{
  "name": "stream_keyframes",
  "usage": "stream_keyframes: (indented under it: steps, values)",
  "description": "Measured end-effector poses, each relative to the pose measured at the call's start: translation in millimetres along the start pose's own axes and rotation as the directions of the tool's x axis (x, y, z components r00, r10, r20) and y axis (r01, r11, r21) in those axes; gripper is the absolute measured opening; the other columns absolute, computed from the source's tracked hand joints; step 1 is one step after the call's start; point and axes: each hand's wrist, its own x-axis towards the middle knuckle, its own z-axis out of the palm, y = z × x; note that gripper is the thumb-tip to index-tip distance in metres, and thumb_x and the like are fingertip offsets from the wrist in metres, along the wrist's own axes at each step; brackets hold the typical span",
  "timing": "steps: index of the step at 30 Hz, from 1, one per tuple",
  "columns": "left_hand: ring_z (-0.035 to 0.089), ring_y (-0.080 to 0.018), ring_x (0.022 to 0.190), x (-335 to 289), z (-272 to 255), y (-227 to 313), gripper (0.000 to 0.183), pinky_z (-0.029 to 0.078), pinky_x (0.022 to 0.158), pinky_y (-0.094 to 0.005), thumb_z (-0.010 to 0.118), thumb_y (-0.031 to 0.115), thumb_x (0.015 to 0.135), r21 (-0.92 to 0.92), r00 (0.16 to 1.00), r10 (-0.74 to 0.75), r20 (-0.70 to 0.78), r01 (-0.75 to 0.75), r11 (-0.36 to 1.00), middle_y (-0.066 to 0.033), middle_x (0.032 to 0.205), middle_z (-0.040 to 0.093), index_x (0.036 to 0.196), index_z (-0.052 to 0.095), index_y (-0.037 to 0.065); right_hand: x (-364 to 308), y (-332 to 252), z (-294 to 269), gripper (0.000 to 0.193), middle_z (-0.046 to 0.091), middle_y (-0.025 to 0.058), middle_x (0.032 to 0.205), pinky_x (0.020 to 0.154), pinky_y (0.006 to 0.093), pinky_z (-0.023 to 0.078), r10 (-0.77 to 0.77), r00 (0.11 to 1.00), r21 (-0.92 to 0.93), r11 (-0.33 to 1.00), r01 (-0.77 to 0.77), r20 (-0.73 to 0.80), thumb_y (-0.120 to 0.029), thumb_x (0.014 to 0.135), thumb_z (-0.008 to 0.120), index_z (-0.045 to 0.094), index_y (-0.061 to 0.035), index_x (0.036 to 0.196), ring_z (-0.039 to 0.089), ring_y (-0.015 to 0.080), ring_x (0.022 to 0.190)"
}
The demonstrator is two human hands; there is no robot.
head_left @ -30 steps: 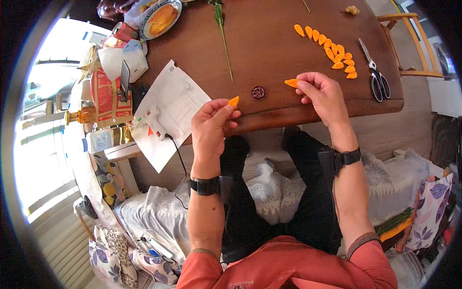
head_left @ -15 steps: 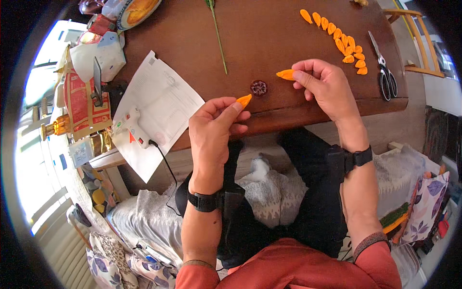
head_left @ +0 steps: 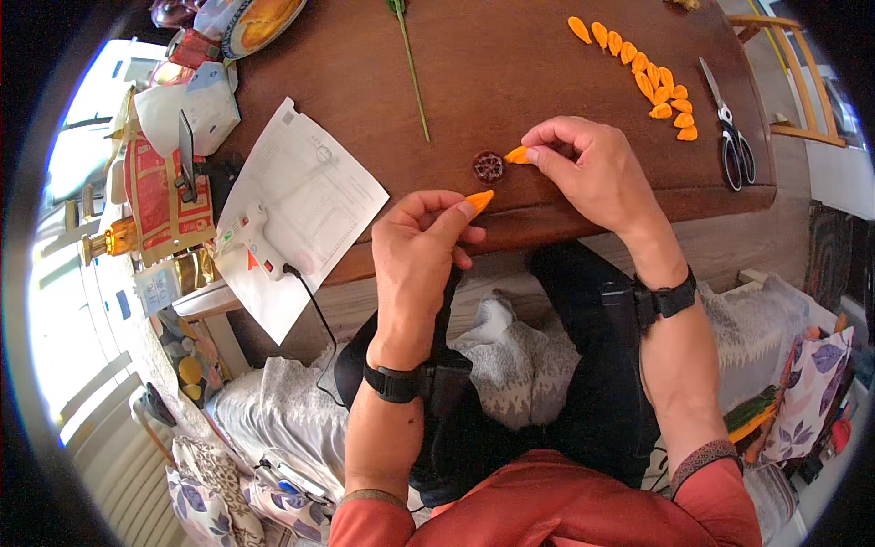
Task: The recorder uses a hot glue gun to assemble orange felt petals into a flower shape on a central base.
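Between finger and thumb, my left hand [head_left: 419,242] pinches an orange petal [head_left: 480,200] above the table's near edge. A second orange petal [head_left: 518,156] is held in my right hand [head_left: 592,173], its tip close beside a small round dark-brown disc [head_left: 488,167] with a pale pattern on top. Whether that tip touches the disc I cannot tell. Both hands have their fingers closed on the petals. Several loose orange petals [head_left: 645,85] lie in a curved row at the far right of the brown table [head_left: 510,73].
Scissors [head_left: 726,128] with black handles lie at the right edge. A green stem [head_left: 415,77] lies beyond the disc. To the left, a white glue gun [head_left: 251,242] with a black cord rests on a printed sheet [head_left: 310,196]. Bags and a plate [head_left: 260,27] crowd the far left.
My right hand has moved left, bringing its petal up close to the dark disc. My left hand has shifted slightly right with its petal.
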Motion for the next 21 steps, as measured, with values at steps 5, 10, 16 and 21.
stream_keyframes:
  steps: [5, 10, 16, 21]
  values:
    - [0.070, -0.0127, 0.070, 3.9, -13.3, -0.4, 0.016, 0.050, 0.051, -0.0222, 0.072, 0.009, 0.095, -0.033, 0.998, 0.020, -0.067, -0.022, 0.999, -0.0096, 0.087, 0.073, 0.103, 0.070, -0.004, -7.6, -6.2, 2.5, 0.016, 0.074, 0.0080, 0.086, 0.069, 0.0280, 0.052, -0.011, 0.997, 0.055, 0.998, 0.007, 0.078, -0.012, 0.094, 0.072, 0.074, 0.0003, 0.102, 0.065, 0.0124, 0.074]
    - [0.068, -0.0117, 0.068, 7.7, -27.9, -0.2, 0.017, 0.051, 0.053, -0.0224, 0.072, 0.010, 0.096, -0.068, 0.997, 0.030, -0.073, -0.035, 0.997, -0.0110, 0.088, 0.074, 0.106, 0.070, -0.004, -13.0, -11.2, -6.2, 0.017, 0.073, 0.0039, 0.086, 0.062, 0.0247, 0.049, 0.117, 0.990, 0.042, 0.992, -0.121, 0.074, -0.014, 0.097, 0.070, 0.073, 0.0013, 0.104, 0.063, 0.0072, 0.073]
    - [0.068, -0.0114, 0.070, 24.1, -25.0, 8.0, 0.017, 0.054, 0.058, -0.0225, 0.070, 0.008, 0.097, 0.057, 0.993, 0.114, 0.041, -0.116, 0.992, -0.0118, 0.090, 0.075, 0.109, 0.072, -0.004, -16.1, -6.9, -3.5, 0.020, 0.075, 0.0073, 0.092, 0.068, 0.0278, 0.057, 0.298, 0.945, 0.305, 0.895, -0.324, 0.132, -0.014, 0.099, 0.069, 0.071, 0.0045, 0.107, 0.071, 0.0127, 0.075]
    - [0.067, -0.0107, 0.070, 41.3, -25.2, 20.7, 0.019, 0.053, 0.058, -0.0217, 0.072, 0.010, 0.097, 0.045, 0.993, 0.075, 0.088, -0.079, 0.996, -0.0108, 0.092, 0.075, 0.112, 0.072, -0.003, -27.3, -12.4, 5.0, 0.019, 0.075, 0.0076, 0.092, 0.068, 0.0270, 0.056, 0.363, 0.924, 0.370, 0.848, -0.379, 0.116, -0.013, 0.098, 0.069, 0.072, 0.0043, 0.107, 0.073, 0.0133, 0.078]
